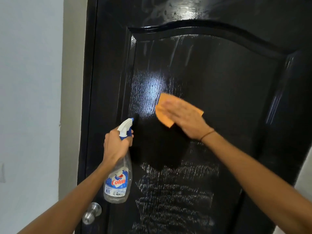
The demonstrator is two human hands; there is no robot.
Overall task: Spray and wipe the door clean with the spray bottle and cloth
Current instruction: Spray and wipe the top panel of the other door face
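The door (219,81) fills the view, wet above and streaked white below. The right hand (184,117) presses the cloth (163,110) flat-fingered on its middle panel; overlapping downward strokes should clear those streaks. The left hand (116,144) grips the bottle (119,179) beside it.

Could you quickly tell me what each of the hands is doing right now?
Left hand: grips the spray bottle by its neck.
Right hand: open, fingers flat, pressing the cloth on the door.

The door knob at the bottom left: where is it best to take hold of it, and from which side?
Take the door knob around its round metal head, coming straight at its face from the front. The ball stands out from the door on a narrower neck, so fingers can curl behind it.
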